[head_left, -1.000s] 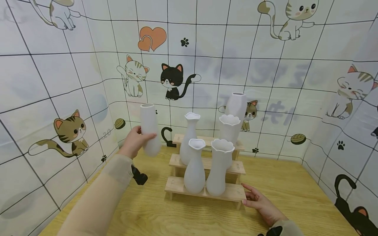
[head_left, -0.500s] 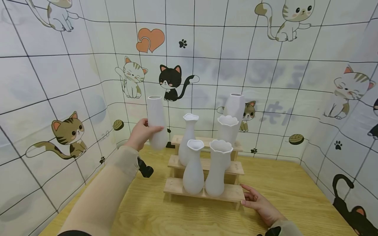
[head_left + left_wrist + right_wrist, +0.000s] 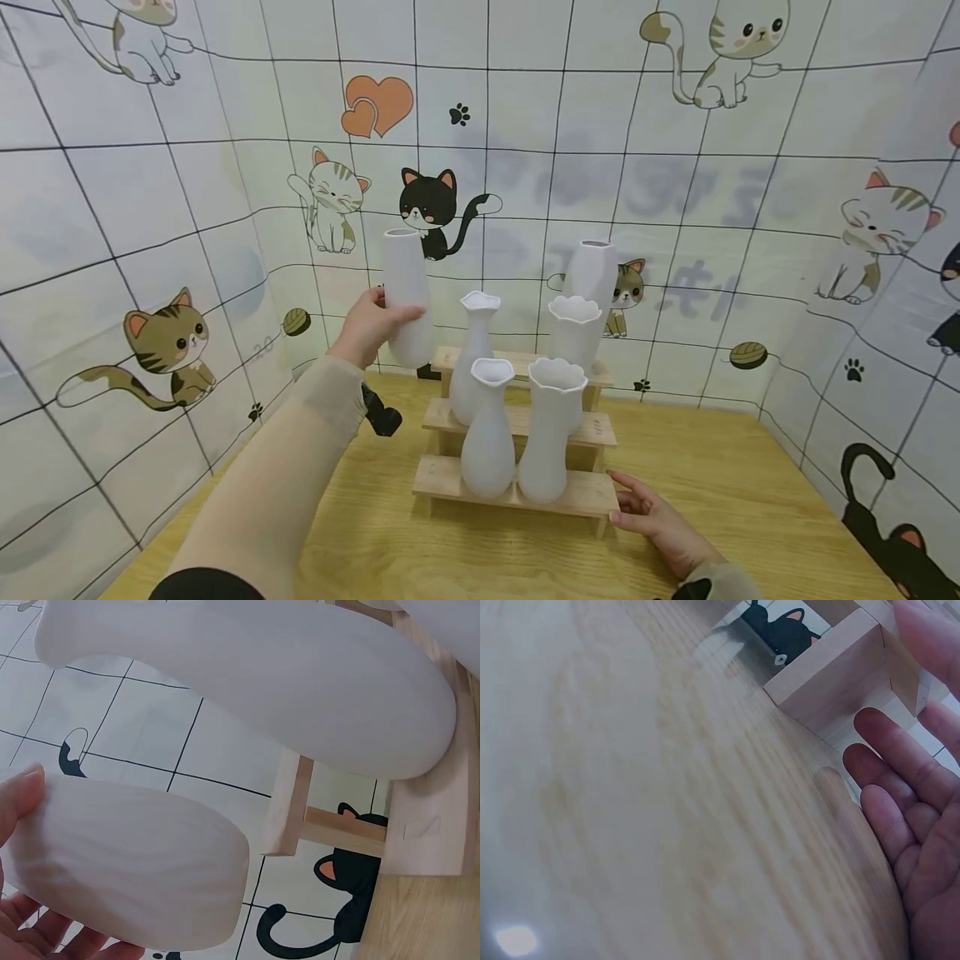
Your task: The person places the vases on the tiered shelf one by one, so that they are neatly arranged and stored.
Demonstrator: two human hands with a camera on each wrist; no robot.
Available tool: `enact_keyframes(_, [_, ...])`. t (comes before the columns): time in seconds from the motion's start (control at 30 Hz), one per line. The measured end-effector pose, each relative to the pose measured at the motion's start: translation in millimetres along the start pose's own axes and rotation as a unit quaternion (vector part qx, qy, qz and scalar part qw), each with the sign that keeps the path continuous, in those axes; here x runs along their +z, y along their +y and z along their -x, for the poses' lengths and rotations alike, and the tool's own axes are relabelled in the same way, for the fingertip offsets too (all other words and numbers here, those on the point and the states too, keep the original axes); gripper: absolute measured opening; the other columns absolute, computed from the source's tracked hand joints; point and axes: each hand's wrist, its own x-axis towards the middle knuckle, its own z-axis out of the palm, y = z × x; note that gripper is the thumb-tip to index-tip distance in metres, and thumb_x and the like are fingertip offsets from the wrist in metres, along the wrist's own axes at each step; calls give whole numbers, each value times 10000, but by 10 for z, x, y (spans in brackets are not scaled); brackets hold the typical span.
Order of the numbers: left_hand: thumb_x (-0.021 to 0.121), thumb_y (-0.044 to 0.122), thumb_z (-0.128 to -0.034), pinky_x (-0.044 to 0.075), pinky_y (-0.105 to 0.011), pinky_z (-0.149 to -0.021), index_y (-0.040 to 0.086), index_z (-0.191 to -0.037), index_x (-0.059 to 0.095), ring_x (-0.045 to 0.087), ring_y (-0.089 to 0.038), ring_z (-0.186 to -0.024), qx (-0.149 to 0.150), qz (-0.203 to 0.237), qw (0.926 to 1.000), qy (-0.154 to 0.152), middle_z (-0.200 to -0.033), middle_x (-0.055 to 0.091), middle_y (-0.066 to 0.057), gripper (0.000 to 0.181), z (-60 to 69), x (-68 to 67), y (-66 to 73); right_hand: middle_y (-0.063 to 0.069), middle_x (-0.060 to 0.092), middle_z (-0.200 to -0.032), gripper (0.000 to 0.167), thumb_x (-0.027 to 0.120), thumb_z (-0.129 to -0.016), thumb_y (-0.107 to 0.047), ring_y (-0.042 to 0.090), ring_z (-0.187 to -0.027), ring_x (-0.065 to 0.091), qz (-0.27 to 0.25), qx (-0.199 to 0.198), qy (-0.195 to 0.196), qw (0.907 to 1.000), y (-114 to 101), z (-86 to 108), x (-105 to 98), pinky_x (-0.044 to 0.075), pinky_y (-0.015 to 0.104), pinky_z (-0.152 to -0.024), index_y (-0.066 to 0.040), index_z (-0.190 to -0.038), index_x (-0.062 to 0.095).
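Note:
My left hand [image 3: 372,325] grips a white cylindrical vase [image 3: 405,271], held in the air left of a three-step wooden display stand [image 3: 592,493]. In the left wrist view, the lower part of this vase [image 3: 142,862] extends past my fingers, apart from the stand. Thumb and index of my right hand [image 3: 660,525] pinch the right end of the bottom step; its other fingers curl loosely in the right wrist view. On the bottom step are a narrow-necked vase [image 3: 487,458] and a ruffled-rim vase [image 3: 543,458]. Behind stand another narrow-necked vase [image 3: 471,375] and another ruffled one [image 3: 573,329].
A faceted white vase [image 3: 590,275] stands on the top step at right; a bare stretch of that step [image 3: 521,363] lies to its left. The wooden table [image 3: 697,450] meets a cat-print wall covering [image 3: 525,108] behind and at both sides.
My left hand has lifted the cylindrical vase and carried it rightward, closer to the top step. The right hand keeps its place at the stand's end.

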Motion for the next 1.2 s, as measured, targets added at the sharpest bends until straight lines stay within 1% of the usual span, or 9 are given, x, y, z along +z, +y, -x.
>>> enact_keyframes(0.13, [796, 298, -797, 388, -532, -1011, 46, -1393, 369, 478, -324, -1195, 40, 38, 10000, -3, -1339, 465, -142, 775, -17, 59, 42, 177, 499, -1348, 773, 595, -964, -173, 190, -1115, 519, -5, -27, 28, 10000, 12, 3, 11, 386, 351, -928, 23, -1520, 95])
enact_keyframes(0.27, [790, 286, -801, 385, -516, -1019, 42, -1392, 371, 475, -325, -1197, 19, 21, 10000, -1, -1347, 463, -148, 765, -22, 123, 84, 174, 511, -1337, 770, 601, -960, -173, 194, -1113, 522, 12, -30, 78, 10000, 21, 3, 32, 380, 355, -928, 24, -1518, 109])
enact_keyframes(0.43, [796, 292, -796, 379, -533, -1020, 53, -1393, 376, 477, -324, -1197, -7, 49, 10000, -62, -1347, 466, -139, 768, -57, 188, 111, 168, 518, -1331, 773, 609, -955, -176, 195, -1111, 522, -16, -24, 93, 10000, 13, 1, 44, 379, 355, -928, 24, -1517, 117])
enact_keyframes(0.73, [813, 305, -776, 404, -540, -991, 72, -1379, 395, 495, -320, -1176, 17, 146, 9998, -124, -1326, 482, -117, 770, -128, 307, 144, 179, 509, -1341, 777, 622, -948, -186, 192, -1111, 523, -50, -9, 145, 9999, 10, 1, 46, 383, 355, -925, 25, -1515, 134])
enact_keyframes(0.97, [806, 316, -780, 415, -512, -990, 83, -1393, 382, 496, -312, -1163, -1, 67, 9998, -185, -1330, 479, -112, 781, -170, 416, 142, 185, 516, -1333, 782, 624, -944, -170, 197, -1111, 527, -79, -67, 136, 9999, 8, 11, 43, 385, 357, -929, 36, -1511, 127])
enact_keyframes(1.2, [777, 254, -807, 423, -481, -982, 74, -1387, 389, 504, -299, -1151, 25, 91, 9998, -173, -1316, 487, -117, 721, -228, 540, 113, 171, 522, -1327, 783, 628, -944, -187, 193, -1109, 528, -97, -43, 183, 9998, -5, 21, 39, 380, 352, -926, 33, -1511, 135])
